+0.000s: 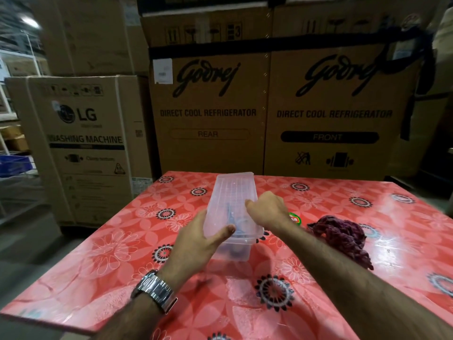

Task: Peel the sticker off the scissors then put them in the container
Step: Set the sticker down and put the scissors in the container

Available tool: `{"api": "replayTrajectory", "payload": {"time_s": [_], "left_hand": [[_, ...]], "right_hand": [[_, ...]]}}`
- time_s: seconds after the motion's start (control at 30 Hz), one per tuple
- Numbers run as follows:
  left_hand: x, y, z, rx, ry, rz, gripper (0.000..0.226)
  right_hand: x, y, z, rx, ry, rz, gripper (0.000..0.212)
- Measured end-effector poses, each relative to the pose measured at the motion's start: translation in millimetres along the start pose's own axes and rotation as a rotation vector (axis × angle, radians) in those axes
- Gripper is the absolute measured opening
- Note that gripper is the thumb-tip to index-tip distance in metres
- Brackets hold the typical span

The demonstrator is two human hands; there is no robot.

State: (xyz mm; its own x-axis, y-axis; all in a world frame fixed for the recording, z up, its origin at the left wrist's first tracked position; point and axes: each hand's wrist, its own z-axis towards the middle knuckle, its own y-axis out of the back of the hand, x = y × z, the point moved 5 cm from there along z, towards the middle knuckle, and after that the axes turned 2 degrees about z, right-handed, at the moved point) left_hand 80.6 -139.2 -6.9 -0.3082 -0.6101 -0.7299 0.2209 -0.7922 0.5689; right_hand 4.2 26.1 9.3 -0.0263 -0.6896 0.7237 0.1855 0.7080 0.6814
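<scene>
Atop the red floral bench, left grip and right grip clasp the clear plastic container by its sides; likely light, slick.

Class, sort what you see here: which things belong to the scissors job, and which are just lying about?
Job: container, scissors dimly visible inside, left hand and right hand gripping it.
Lying about: maroon cloth, cardboard boxes.

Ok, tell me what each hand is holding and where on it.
Both hold the clear container. The left hand grips its near left side, thumb across the top; the right hand grips its right edge.
</scene>
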Motion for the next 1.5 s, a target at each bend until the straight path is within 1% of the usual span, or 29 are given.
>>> {"api": "replayTrajectory", "payload": {"time_s": [0.07, 0.17, 0.2, 0.27, 0.3, 0.37, 0.4, 0.53, 0.67, 0.77, 0.87, 0.97, 1.13, 1.37, 1.5], "left_hand": [[2, -1, 0, -0.003, 0.014, -0.012, 0.066], [4, -2, 0, -0.010, 0.034, -0.028, 0.060], [5, -2, 0, -0.015, 0.038, -0.030, 0.055], [9, -3, 1, -0.029, 0.085, -0.038, 0.035], [11, -2, 2, -0.039, 0.107, -0.058, 0.033], [14, -2, 4, -0.060, 0.114, -0.061, 0.049], [14, -1, 5, -0.060, 0.107, -0.057, 0.051], [21, -1, 9, -0.065, 0.113, -0.055, 0.046], [19, -1, 10, -0.075, 0.087, -0.044, 0.032], [19, -2, 11, -0.083, 0.072, 0.013, 0.041], [21, -2, 12, -0.091, 0.061, 0.082, 0.052], [19, -1, 11, -0.084, 0.057, 0.124, 0.052], [13, 1, 8, -0.087, 0.034, 0.192, 0.049], [9, 1, 7, -0.096, 0.020, 0.258, 0.047], [10, 0, 10, -0.092, 0.007, 0.283, 0.047]], "right_hand": [[-1, -2, -1, 0.021, -0.007, -0.024, 0.038], [-3, -6, -2, 0.050, -0.019, -0.010, 0.032], [-2, -6, -2, 0.048, -0.011, -0.010, 0.032], [-1, -7, -2, 0.052, 0.005, -0.038, 0.034], [-1, -8, -2, 0.058, 0.006, -0.055, 0.036], [0, -9, -3, 0.062, 0.014, -0.065, 0.037], [0, -9, -3, 0.061, 0.020, -0.065, 0.037], [-3, -9, -4, 0.066, 0.020, -0.077, 0.030], [-9, -13, -5, 0.055, 0.015, -0.067, 0.035], [-9, -18, -5, 0.050, 0.060, -0.073, 0.035], [-11, -19, -4, 0.009, 0.047, -0.030, 0.038], [-11, -20, -7, 0.042, 0.037, -0.020, 0.038], [-12, -16, -12, -0.017, -0.003, 0.014, 0.040], [-11, -15, -17, 0.003, -0.021, 0.055, 0.040], [-12, -15, -17, -0.017, -0.010, 0.054, 0.041]]}}
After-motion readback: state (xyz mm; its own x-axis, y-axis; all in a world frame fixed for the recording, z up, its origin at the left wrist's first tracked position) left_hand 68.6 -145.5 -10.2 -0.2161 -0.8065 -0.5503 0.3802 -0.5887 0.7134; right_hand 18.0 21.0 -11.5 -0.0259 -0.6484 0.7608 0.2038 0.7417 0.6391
